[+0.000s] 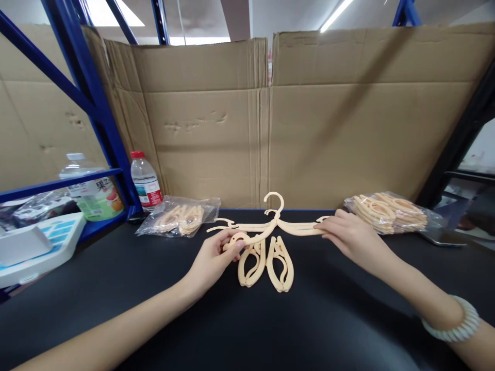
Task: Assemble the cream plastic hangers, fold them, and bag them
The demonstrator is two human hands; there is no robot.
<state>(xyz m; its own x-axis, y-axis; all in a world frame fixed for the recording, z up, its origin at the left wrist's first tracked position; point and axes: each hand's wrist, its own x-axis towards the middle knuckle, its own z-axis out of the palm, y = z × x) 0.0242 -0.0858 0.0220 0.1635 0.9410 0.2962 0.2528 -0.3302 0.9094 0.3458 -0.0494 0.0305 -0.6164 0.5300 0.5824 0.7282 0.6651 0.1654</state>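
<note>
My left hand (211, 260) is closed around the left arm of a cream plastic folding hanger (277, 222), with thumb and fingers at its rounded end. On the opposite side my right hand (353, 238) pinches the tip of the right arm, hiding that end. The hanger's arms are spread out and its hook points up. Other cream hanger parts, including a smaller hook, show just behind it and partly overlap it. Below and nearer to me, a folded hanger (283, 286) lies on the black table, its two looped halves side by side, the left half close to my left fingers.
Clear bags of folded hangers lie at the back left (181, 219) and back right (390, 212), the latter beside a flat dark device (444, 238). A red-capped bottle (145, 180) stands by the blue rack (87, 98). Cardboard (204, 134) walls the back.
</note>
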